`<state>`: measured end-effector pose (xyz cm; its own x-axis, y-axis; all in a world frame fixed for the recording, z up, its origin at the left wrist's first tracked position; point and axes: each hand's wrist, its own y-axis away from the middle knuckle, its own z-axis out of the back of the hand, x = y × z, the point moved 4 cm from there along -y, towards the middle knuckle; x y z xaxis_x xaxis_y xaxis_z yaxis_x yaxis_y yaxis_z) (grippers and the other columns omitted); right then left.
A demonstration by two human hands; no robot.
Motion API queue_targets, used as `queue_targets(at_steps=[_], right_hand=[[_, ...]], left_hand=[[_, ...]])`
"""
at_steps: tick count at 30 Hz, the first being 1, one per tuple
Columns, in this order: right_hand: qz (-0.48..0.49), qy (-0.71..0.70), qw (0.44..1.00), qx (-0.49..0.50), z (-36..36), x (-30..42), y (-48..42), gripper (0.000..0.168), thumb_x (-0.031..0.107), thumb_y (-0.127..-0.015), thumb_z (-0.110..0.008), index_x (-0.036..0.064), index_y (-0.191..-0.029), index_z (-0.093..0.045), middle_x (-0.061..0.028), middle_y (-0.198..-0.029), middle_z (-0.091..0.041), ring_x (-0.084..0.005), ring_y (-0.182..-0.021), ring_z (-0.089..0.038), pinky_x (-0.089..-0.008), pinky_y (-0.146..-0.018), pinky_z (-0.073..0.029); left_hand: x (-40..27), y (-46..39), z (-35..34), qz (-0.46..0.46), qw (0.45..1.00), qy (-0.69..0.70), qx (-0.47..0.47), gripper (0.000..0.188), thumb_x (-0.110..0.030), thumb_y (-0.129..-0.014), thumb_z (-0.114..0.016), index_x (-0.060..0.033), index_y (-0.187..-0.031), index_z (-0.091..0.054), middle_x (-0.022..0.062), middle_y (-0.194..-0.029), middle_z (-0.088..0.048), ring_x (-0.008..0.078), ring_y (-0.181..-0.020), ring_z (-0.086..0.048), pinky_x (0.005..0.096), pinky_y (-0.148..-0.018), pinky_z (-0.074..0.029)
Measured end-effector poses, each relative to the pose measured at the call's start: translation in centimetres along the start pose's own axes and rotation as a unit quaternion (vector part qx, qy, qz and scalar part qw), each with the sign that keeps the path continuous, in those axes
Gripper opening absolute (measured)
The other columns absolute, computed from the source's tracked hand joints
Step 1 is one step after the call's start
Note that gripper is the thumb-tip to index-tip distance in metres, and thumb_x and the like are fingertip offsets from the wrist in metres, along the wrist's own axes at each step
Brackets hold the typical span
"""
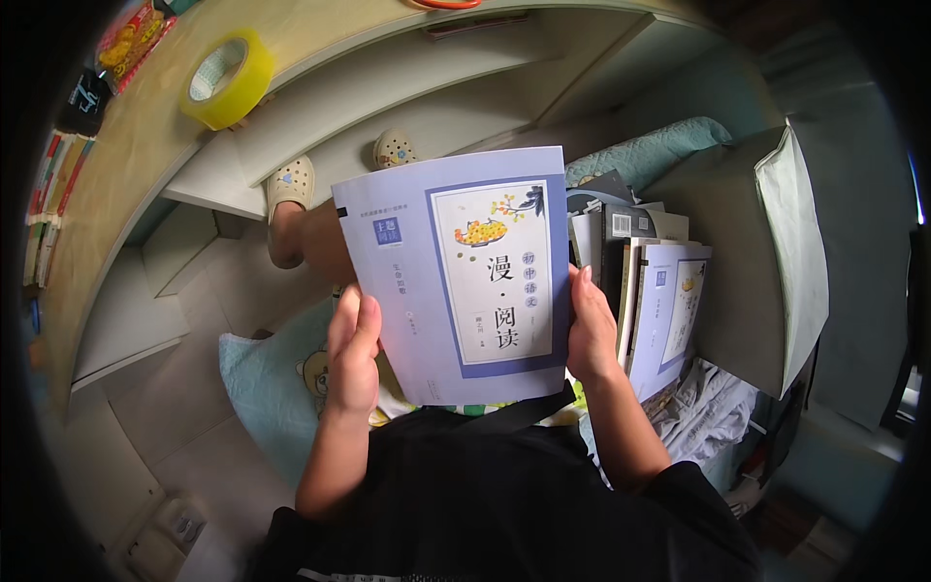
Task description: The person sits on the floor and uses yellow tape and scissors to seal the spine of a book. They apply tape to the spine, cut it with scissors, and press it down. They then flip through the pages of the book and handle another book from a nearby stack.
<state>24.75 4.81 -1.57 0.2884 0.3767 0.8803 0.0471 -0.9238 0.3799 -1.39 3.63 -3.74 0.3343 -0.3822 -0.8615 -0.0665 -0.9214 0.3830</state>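
A lavender paperback book [407,313] with a white cover panel, painted fruit and printed writing is held up in front of me, cover towards the camera. My left hand [355,349] grips its left edge, thumb at the front edge and the other fingers partly hidden. At the right edge my right hand [590,327] holds it, with fingers hidden behind the book. Just beyond that hand, several books stand upright in a row; the nearest is a similar lavender book [647,320].
A roll of yellow tape [254,80] lies on the wooden desk [160,131], above white shelves [218,178]. A large grey-green box or case [749,240] stands at right beside crumpled grey cloth [702,415]. A light blue quilted cushion [254,378] lies at left.
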Motion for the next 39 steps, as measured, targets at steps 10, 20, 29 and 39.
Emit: queue_targets(at_steps=[10,20,29,39], right_hand=[[0.076,-0.007,0.964,0.255,-8.8,5.0,3.9,0.035,0.014,-0.105,-0.048,-0.009,-0.131,-0.054,-0.0154,-0.122,-0.066,-0.0197,-0.113,-0.062,-0.0314,-0.097,-0.047],[0.014,-0.107,0.947,0.301,-13.7,4.6,3.0,0.04,0.015,-0.104,-0.051,-0.011,-0.135,-0.051,-0.0194,-0.127,-0.064,-0.0222,-0.112,-0.063,-0.0336,-0.098,-0.048],[0.245,0.225,0.942,-0.044,-9.0,9.4,3.6,0.05,0.034,-0.101,-0.054,-0.013,-0.117,-0.059,-0.0112,-0.099,-0.067,-0.0138,-0.089,-0.058,-0.0241,-0.083,-0.042],[0.23,0.221,0.947,0.025,-5.3,8.7,1.3,0.045,0.027,-0.106,-0.047,-0.01,-0.13,-0.054,-0.0088,-0.107,-0.067,-0.0104,-0.094,-0.06,-0.0218,-0.085,-0.044]], left_hand=[[1.0,0.9,-4.2,0.018,0.971,0.238,0.032,0.053,-0.041,-0.107,-0.043,0.0032,-0.135,-0.05,0.0128,-0.132,-0.059,0.0198,-0.119,-0.056,0.0334,-0.096,-0.047],[0.9,0.0,-4.1,0.012,0.927,0.372,0.047,0.063,-0.047,-0.104,-0.046,0.0039,-0.141,-0.044,0.0165,-0.138,-0.055,0.0221,-0.122,-0.056,0.034,-0.097,-0.049],[-6.8,3.9,5.2,-0.104,0.922,0.373,0.022,0.073,-0.052,-0.102,-0.049,0.0046,-0.146,-0.038,0.0199,-0.143,-0.051,0.0241,-0.124,-0.057,0.0346,-0.098,-0.05],[-6.6,3.1,2.8,-0.214,0.887,-0.384,-0.143,0.131,-0.053,-0.076,-0.082,0.0142,-0.15,0.002,0.0348,-0.143,-0.026,0.0477,-0.135,-0.031,0.0533,-0.113,-0.028]])
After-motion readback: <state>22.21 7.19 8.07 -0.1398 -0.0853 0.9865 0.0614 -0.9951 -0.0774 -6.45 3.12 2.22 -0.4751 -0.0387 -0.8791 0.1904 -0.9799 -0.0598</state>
